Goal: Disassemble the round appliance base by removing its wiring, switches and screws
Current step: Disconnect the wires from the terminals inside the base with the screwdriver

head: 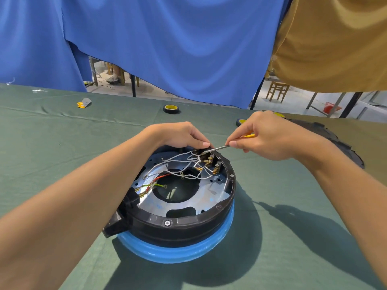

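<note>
- Head view: round appliance base (178, 227) sits mid-table, open side up, on a blue ring (188, 255). The table (62, 143) has a green cloth.
- Left hand (182, 135) has its fingers curled over the far rim of the base, gripping it just beside the switches (211, 162).
- Right hand (270, 137) pinches the screwdriver (217, 147) where the shaft meets the yellow handle. The tip is in the switch cluster at the far rim.
- Step, my read: freeing a switch. Can't tell if it's a screw or a terminal, too small.
- White wires (178, 162) loop loose over the metal plate, and several lugs look detached. Red wire (162, 177) and a green-yellow one run to the black block on the left.
- Hex screw (167, 223) on the near rim is not yet out.
- Next move needs the tip seated square and the base braced against turning. Slip risk: left fingers sit right next to the tip.
</note>
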`<control>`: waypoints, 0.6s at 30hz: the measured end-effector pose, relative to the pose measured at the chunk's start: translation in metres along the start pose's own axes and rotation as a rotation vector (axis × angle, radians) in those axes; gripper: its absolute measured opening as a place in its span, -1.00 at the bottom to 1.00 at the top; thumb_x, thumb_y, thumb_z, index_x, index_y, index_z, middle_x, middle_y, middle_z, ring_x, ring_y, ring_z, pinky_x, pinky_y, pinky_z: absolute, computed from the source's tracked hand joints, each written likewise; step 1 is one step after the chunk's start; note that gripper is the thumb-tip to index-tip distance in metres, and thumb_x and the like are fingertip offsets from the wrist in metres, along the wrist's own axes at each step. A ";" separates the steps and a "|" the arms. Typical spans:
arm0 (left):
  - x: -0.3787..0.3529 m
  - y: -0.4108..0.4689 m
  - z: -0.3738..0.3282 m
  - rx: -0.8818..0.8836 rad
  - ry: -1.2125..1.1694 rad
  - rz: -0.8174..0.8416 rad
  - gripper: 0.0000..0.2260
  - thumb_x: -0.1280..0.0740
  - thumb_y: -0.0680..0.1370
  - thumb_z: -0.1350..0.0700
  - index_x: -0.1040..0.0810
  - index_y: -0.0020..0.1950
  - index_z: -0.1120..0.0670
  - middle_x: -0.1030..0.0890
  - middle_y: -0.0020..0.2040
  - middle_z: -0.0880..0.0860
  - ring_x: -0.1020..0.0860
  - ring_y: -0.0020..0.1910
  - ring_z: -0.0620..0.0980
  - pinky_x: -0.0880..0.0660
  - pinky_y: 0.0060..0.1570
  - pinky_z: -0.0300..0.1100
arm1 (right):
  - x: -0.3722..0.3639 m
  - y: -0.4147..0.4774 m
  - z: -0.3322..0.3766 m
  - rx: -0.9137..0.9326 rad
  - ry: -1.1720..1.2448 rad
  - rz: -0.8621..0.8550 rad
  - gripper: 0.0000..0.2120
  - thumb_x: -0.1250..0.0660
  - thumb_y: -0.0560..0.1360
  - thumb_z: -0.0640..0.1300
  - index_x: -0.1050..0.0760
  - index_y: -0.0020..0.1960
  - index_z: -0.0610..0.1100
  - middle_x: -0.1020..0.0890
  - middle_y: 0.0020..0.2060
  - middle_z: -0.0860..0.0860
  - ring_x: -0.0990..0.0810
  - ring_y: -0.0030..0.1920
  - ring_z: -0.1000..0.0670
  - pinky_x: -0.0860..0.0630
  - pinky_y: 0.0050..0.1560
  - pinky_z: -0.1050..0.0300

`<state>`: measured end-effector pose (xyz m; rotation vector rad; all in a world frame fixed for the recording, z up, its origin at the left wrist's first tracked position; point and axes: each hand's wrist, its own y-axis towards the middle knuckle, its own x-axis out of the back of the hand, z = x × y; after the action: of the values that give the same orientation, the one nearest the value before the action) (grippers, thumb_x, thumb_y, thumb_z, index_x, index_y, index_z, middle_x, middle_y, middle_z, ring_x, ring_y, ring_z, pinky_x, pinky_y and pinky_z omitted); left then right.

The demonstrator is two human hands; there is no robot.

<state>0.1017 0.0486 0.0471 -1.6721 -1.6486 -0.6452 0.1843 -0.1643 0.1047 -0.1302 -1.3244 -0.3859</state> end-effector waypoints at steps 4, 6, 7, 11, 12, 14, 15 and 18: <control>0.000 -0.001 -0.002 0.013 0.011 -0.007 -0.77 -0.26 0.62 -0.03 -0.64 0.22 -0.11 -0.68 0.02 -0.21 -0.60 0.05 -0.23 -0.38 0.16 -0.26 | -0.006 0.000 0.008 0.006 -0.100 -0.031 -0.84 -0.34 0.55 -0.07 -0.69 0.02 -0.02 -0.49 -0.45 0.35 -0.47 -0.32 0.37 -0.29 -0.30 0.56; 0.000 -0.002 -0.002 0.014 0.013 -0.008 -0.77 -0.25 0.62 -0.03 -0.64 0.21 -0.12 -0.68 0.02 -0.21 -0.60 0.05 -0.23 -0.38 0.15 -0.26 | -0.008 -0.002 0.013 0.024 -0.170 -0.041 -0.83 -0.32 0.56 -0.07 -0.68 0.05 0.00 -0.65 -0.24 0.25 -0.47 -0.23 0.22 -0.42 -0.10 0.37; -0.001 -0.002 -0.002 0.013 0.010 -0.009 -0.78 -0.25 0.62 -0.03 -0.64 0.19 -0.13 -0.68 0.02 -0.22 -0.60 0.04 -0.24 -0.38 0.15 -0.26 | -0.008 -0.003 0.015 0.021 -0.202 -0.047 -0.83 -0.31 0.56 -0.07 -0.68 0.05 0.02 -0.68 -0.15 0.17 -0.48 -0.18 0.15 -0.49 0.00 0.18; -0.002 -0.002 -0.001 0.021 0.001 -0.025 -0.81 -0.27 0.62 -0.04 -0.65 0.13 -0.19 -0.66 -0.01 -0.30 -0.58 -0.03 -0.35 -0.37 0.06 -0.35 | -0.013 -0.010 0.030 0.062 -0.413 -0.060 -0.84 -0.27 0.55 -0.11 -0.59 -0.13 0.05 -0.54 -0.24 0.03 -0.56 -0.10 -0.16 -0.46 -0.21 0.01; -0.002 -0.001 -0.001 0.022 0.007 -0.031 -0.82 -0.27 0.61 -0.05 -0.65 0.10 -0.23 -0.65 0.00 -0.31 -0.56 -0.04 -0.40 -0.35 0.01 -0.38 | -0.018 -0.010 0.033 0.096 -0.490 -0.076 -0.84 -0.25 0.55 -0.12 -0.49 -0.20 0.00 -0.52 -0.26 0.01 -0.55 -0.13 -0.18 -0.38 -0.30 0.05; -0.002 -0.001 -0.002 0.021 0.023 -0.035 -0.83 -0.27 0.61 -0.06 -0.63 0.02 -0.30 -0.64 -0.02 -0.33 -0.54 -0.08 -0.45 -0.32 -0.04 -0.43 | -0.022 -0.008 0.037 0.138 -0.575 -0.091 -0.82 -0.23 0.55 -0.12 -0.38 -0.23 -0.02 -0.50 -0.27 -0.03 -0.55 -0.16 -0.19 -0.29 -0.35 0.08; -0.002 -0.001 -0.001 0.021 0.025 -0.032 -0.83 -0.27 0.61 -0.06 -0.63 0.02 -0.31 -0.64 -0.03 -0.34 -0.54 -0.09 -0.44 -0.33 -0.03 -0.42 | -0.021 -0.006 0.036 0.136 -0.571 -0.087 -0.83 -0.24 0.55 -0.11 -0.41 -0.22 0.00 -0.51 -0.27 0.00 -0.55 -0.16 -0.18 -0.30 -0.35 0.09; -0.002 0.000 0.000 0.020 0.012 -0.019 -0.82 -0.27 0.62 -0.03 -0.64 0.13 -0.20 -0.65 -0.09 -0.35 -0.57 -0.06 -0.36 -0.38 0.12 -0.29 | -0.009 -0.002 0.024 0.086 -0.377 -0.021 -0.80 -0.28 0.55 -0.12 -0.65 -0.11 0.09 -0.57 -0.29 0.16 -0.55 -0.12 -0.04 -0.43 -0.22 0.11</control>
<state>0.1019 0.0475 0.0461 -1.6373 -1.6597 -0.6451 0.1601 -0.1569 0.1015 -0.1212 -1.7127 -0.3313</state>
